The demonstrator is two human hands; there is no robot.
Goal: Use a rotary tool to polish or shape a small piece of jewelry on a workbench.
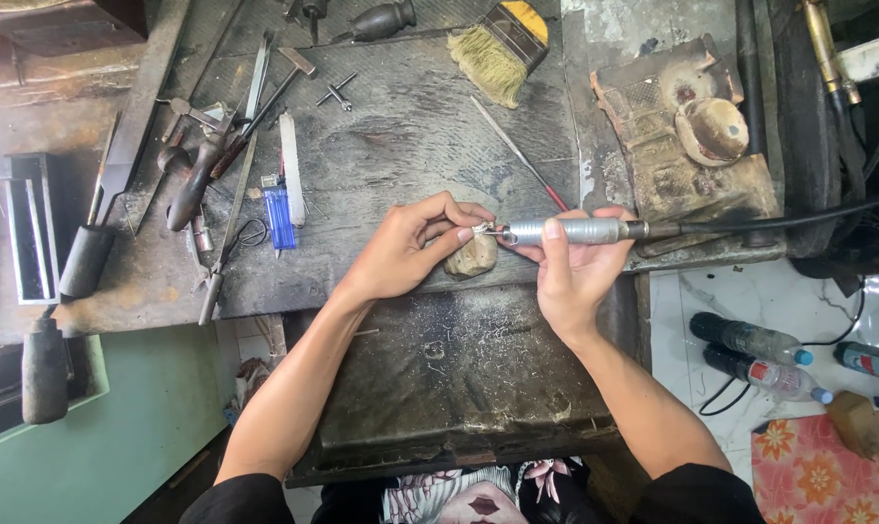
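SURFACE: dark, scuffed workbench (410, 146) strewn with hand tools, a brush (497, 49), a blue lighter (280, 215) | ROOM: white floor at right with plastic bottles (760, 354) | LEFT: left hand (405, 252) fingertips pinched narrowly on a small metal piece (482, 228), above a stone-like lump (472, 256) | RIGHT: right hand (570, 267) gripping a silver rotary handpiece (567, 231), tip touching the piece.
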